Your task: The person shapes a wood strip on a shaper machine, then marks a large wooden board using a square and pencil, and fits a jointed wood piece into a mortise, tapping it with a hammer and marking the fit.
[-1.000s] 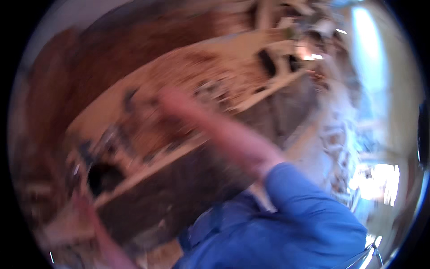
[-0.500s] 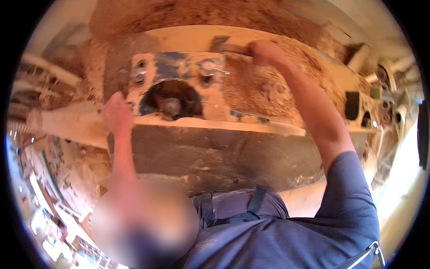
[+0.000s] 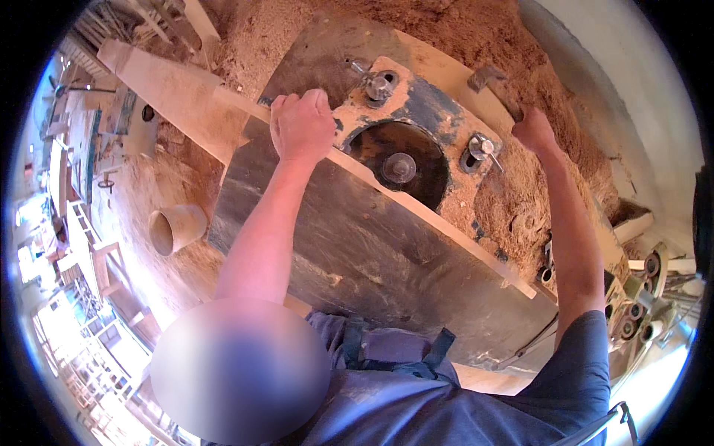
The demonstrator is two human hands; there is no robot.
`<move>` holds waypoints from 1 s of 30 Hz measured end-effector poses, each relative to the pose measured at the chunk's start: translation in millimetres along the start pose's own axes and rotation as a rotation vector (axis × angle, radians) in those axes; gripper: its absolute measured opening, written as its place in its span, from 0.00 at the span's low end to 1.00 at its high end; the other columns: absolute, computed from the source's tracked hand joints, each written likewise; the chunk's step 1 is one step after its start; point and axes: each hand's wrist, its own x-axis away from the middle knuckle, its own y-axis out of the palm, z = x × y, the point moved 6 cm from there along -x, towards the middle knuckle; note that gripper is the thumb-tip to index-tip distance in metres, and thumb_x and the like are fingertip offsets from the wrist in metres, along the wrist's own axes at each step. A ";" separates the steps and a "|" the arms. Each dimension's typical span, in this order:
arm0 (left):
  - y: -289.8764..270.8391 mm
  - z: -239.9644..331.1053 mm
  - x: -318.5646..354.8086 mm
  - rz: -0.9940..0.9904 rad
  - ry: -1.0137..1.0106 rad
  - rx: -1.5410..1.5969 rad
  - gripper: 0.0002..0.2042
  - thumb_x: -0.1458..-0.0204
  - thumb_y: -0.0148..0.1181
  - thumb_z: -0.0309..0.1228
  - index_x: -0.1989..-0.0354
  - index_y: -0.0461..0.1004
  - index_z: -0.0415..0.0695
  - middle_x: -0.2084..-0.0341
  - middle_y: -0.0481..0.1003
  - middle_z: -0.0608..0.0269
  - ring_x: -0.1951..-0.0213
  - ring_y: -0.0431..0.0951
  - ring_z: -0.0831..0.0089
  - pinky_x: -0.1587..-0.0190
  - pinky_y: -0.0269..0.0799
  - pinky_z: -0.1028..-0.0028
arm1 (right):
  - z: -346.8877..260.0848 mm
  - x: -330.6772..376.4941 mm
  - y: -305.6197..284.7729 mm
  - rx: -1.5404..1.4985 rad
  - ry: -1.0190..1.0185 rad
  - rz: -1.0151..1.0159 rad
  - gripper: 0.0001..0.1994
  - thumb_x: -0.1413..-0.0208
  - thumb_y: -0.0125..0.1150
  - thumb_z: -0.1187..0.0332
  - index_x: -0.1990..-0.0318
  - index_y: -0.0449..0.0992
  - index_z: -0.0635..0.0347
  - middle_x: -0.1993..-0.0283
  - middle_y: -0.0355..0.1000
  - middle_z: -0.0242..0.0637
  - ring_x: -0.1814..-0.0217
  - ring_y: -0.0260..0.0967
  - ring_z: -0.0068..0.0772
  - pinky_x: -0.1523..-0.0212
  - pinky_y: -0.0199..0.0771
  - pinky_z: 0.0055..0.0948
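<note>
My left hand [image 3: 301, 126] is curled over the edge of a long pale wooden strip [image 3: 431, 215] that lies slanted across a dark metal machine table [image 3: 357, 253]. Just beyond the strip, a metal spindle [image 3: 399, 167] stands in a round opening in a dusty plate with blue paint [image 3: 424, 104]. Two bolt clamps [image 3: 379, 85] sit on that plate. My right hand [image 3: 535, 130] reaches to the far right and is closed around the handle of a grey-headed tool [image 3: 494, 82] resting by the sawdust.
Thick sawdust [image 3: 297, 30] covers the far side of the machine and the floor. A pale funnel-shaped bucket [image 3: 175, 227] stands on the floor to the left. Round cutter heads [image 3: 643, 305] lie at the right, and wooden frames and planks [image 3: 82, 253] fill the far left.
The view has swung and steadied after a blurred sweep. My left hand stays on the wooden strip. My right hand remains at the tool on the far side.
</note>
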 end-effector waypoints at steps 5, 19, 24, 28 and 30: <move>-0.8 2.0 2.1 0.067 -0.010 0.041 0.13 0.38 0.49 0.36 0.69 0.80 0.47 0.74 0.78 0.54 0.62 0.77 0.58 0.43 0.64 0.63 | -53.5 -55.3 -5.4 -0.282 0.105 -0.145 0.18 0.53 0.57 0.70 0.54 0.76 0.68 0.56 0.78 0.58 0.49 0.76 0.59 0.49 0.77 0.48; 8.9 -7.7 2.1 -0.023 0.007 -0.030 0.12 0.40 0.50 0.34 0.71 0.79 0.47 0.74 0.79 0.57 0.61 0.78 0.62 0.44 0.64 0.64 | -157.9 -60.9 14.9 0.141 -0.345 -0.280 0.17 0.51 0.58 0.71 0.52 0.76 0.69 0.56 0.77 0.60 0.52 0.77 0.61 0.54 0.78 0.53; 3.8 10.1 -6.6 -0.107 0.001 -0.025 0.13 0.41 0.49 0.34 0.70 0.81 0.48 0.73 0.80 0.59 0.59 0.79 0.64 0.42 0.62 0.65 | -98.6 -99.2 14.5 0.231 -0.444 -0.066 0.21 0.52 0.58 0.72 0.49 0.74 0.70 0.52 0.76 0.61 0.47 0.74 0.63 0.50 0.75 0.52; 5.6 -9.3 3.7 -0.057 -0.057 0.076 0.14 0.37 0.46 0.35 0.69 0.79 0.46 0.73 0.78 0.52 0.62 0.78 0.55 0.42 0.64 0.60 | -123.2 -48.7 -21.8 0.265 -0.443 0.001 0.22 0.54 0.58 0.73 0.48 0.74 0.69 0.51 0.75 0.62 0.45 0.73 0.62 0.49 0.74 0.51; 3.7 -8.7 3.7 -0.072 -0.058 0.073 0.14 0.37 0.47 0.35 0.69 0.79 0.47 0.73 0.78 0.51 0.61 0.78 0.55 0.42 0.64 0.60 | -94.4 -34.0 -35.9 0.174 -0.354 0.064 0.23 0.54 0.59 0.73 0.46 0.74 0.67 0.52 0.76 0.61 0.45 0.73 0.62 0.49 0.74 0.50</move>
